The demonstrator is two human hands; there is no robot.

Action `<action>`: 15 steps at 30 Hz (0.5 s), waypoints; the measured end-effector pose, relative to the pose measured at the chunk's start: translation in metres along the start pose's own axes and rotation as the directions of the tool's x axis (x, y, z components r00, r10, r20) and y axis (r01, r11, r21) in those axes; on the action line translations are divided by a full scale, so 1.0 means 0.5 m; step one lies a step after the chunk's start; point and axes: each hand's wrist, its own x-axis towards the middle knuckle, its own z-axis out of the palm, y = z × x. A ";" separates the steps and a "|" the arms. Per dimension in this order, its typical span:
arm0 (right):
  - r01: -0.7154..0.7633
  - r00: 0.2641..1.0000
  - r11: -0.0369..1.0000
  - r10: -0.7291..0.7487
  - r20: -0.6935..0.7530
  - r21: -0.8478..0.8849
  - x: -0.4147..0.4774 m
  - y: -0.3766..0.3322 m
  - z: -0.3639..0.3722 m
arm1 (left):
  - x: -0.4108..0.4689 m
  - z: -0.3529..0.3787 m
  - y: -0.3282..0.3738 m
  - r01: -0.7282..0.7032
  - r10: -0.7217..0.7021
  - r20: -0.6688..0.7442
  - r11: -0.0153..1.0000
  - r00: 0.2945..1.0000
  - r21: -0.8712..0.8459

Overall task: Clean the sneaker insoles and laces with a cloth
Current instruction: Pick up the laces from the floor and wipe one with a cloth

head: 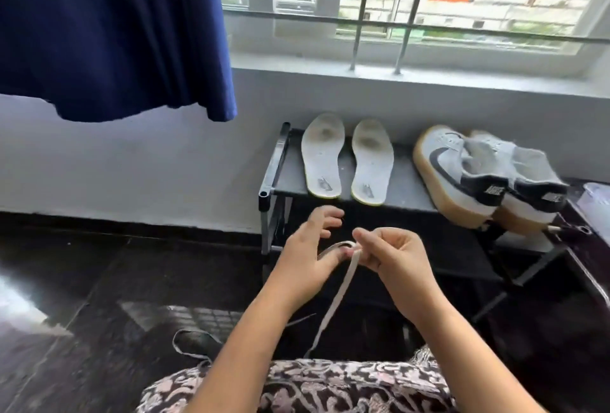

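White and flat, the shoelace (334, 305) climbs from the patterned lap (330, 386) up to both hands, where it bends into a small loop. The right hand (392, 257) has its grip pinched on the lace at the top of that climb. The left hand (307, 247) seems to hold the loop's other end between thumb and forefinger, its remaining fingers spread loose. Probably the short stretch between them is kept taut for inspecting or winding. No cloth shows anywhere. A second lace (193, 341) lies curled on the dark floor beside the knee. Beyond, the two insoles (321, 155) lie side by side, face up on the black shoe rack (274, 165), presumably laid out for wiping. Both are greyish with darker smudges at the far end. The sneakers (462, 168) lean together at the rack's right end.
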 end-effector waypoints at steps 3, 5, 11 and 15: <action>-0.032 0.996 0.999 0.030 0.079 0.028 0.047 -0.001 -0.005 | 0.020 0.020 -0.030 0.017 -0.015 0.077 0.999 0.997 -0.029; -0.009 0.995 1.000 0.008 0.096 0.012 0.082 -0.007 -0.005 | 0.033 0.021 -0.039 0.042 -0.037 0.067 0.995 0.997 -0.086; -0.006 0.992 0.980 -0.019 -0.123 -0.201 0.136 0.011 -0.039 | 0.067 0.012 -0.041 0.082 -0.074 0.039 0.957 0.996 -0.277; 0.049 0.964 0.937 -0.135 -0.230 -0.345 0.146 0.011 -0.060 | 0.060 0.004 -0.048 0.134 -0.132 0.028 0.941 0.991 -0.312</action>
